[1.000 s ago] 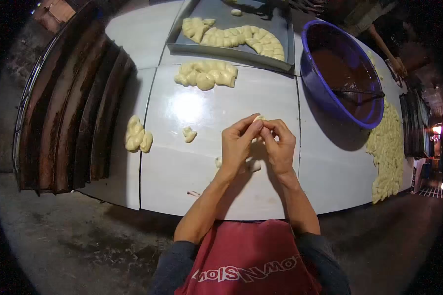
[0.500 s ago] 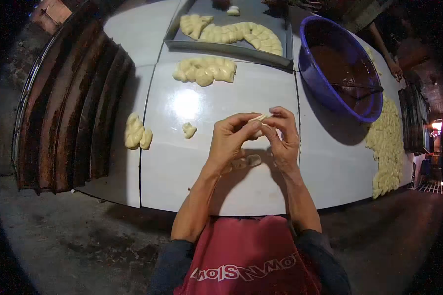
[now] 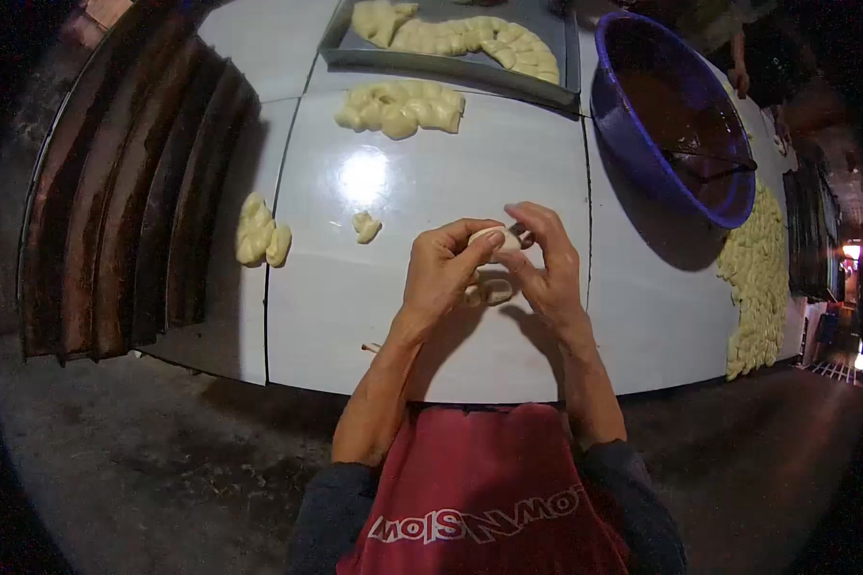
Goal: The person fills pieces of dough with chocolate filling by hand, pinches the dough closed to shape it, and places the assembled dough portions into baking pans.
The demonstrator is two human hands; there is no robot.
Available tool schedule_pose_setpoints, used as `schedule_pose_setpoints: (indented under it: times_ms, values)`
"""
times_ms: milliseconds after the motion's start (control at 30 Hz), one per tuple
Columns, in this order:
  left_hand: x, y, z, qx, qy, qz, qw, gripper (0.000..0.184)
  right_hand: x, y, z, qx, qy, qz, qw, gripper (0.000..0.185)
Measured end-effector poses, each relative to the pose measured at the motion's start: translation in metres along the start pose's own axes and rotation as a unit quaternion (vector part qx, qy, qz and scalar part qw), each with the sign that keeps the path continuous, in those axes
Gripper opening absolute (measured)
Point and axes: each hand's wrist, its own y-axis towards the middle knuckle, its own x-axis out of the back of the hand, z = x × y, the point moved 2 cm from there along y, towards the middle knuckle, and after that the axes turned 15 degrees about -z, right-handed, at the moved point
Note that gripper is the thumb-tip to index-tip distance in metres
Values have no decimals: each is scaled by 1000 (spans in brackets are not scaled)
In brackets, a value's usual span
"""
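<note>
Okay, I've got the left hand [image 3: 441, 273] pinching a pale piece of dough [image 3: 492, 241], its thumb and curled fingers steadying the near side, probably so the soft piece doesn't slip or sag. The right hand [image 3: 553, 273] comes in opposite, thumb against the dough and fingers arched over it, by a dark bit [image 3: 520, 233] at its fingertips. Whether it grips that bit or merely touches it, I cannot tell. The piece is up off the white table [image 3: 422, 187], which I'd say leaves both thumbs free to work around it. Just below sit small dough pieces [image 3: 494, 290], partly screened by the fingers, close enough for a short reach.

Left of those, a small dough lump [image 3: 365, 227] sits alone, and a dough clump [image 3: 262, 232] lies farther left. Beyond, a knobbly dough cluster [image 3: 400, 108] rests just outside the metal tray [image 3: 451, 70]; inside the tray, a curved dough row [image 3: 475, 36] is packed snugly, perhaps to save room. The purple basin [image 3: 633, 134] of brown contents [image 3: 676, 110] stands to the right, seemingly handy without crowding my elbows, with a mass of dough pieces [image 3: 753, 278] beside it.
</note>
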Motion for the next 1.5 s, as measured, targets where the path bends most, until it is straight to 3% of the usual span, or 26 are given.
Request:
schedule_pose_setpoints:
  times_ms: [33,133,200,233,300,367,433,467,567,633,733,767,933,967,1000,1100,1167,1233,1300,1433,1500]
  values:
    - [3,-1,1,4,23,7,1000,34,3,-2,11,52,5,19,998,20]
    - [9,-9,4,1,85,2,996,46,14,-13,2,-75,16,83,994,24]
    - [8,-24,-3,7,54,-30,998,64,17,-15,-12,-123,20,111,986,23]
    - [13,-23,-6,-76,175,-27,981,66,16,-18,-18,-162,-7,149,975,23]
    - [32,-23,-14,-236,400,-19,885,71,13,-25,-28,-239,-59,226,942,25]
    - [41,-23,-9,-326,412,26,851,75,13,-28,-31,-134,-120,239,954,33]
    - [44,-21,4,-339,423,50,838,72,14,-30,-22,-13,-172,209,963,39]
    - [45,-23,8,-341,444,45,827,69,16,-31,-15,-80,-119,194,971,47]
    - [33,-27,17,-351,479,30,804,56,16,-31,-16,-27,-143,283,948,49]
    - [28,-27,24,-325,481,39,814,48,11,-39,-18,-45,-173,284,942,49]
    - [27,-26,22,-361,481,41,798,44,5,-32,-13,-16,-177,297,938,53]
    - [30,-27,19,-322,478,61,815,49,5,-26,-4,-15,-189,296,936,54]
    - [73,-40,6,-336,402,-21,852,59,-25,-15,11,-9,-169,229,959,54]
    - [85,-40,0,-330,413,-64,847,56,-32,-11,15,-28,-164,211,963,52]
    - [102,-42,-6,-325,422,-106,840,52,-49,-10,17,-133,-111,204,964,47]
    - [159,-38,-20,-275,368,-269,846,34,-117,-3,27,-34,-103,244,964,45]
    - [197,-32,-31,-332,433,-343,764,25,-175,-7,31,-22,-91,268,959,47]
    - [231,-24,-34,-353,489,-369,707,23,-221,-15,44,93,-126,240,958,52]
    - [250,-16,-33,-330,440,-367,750,23,-262,-27,51,148,-163,200,955,57]
    - [269,-11,-29,-283,392,-333,809,22,-293,-37,45,156,-101,201,962,37]
    - [279,-8,-13,-245,351,-335,840,24,-283,-33,40,111,-35,227,967,21]
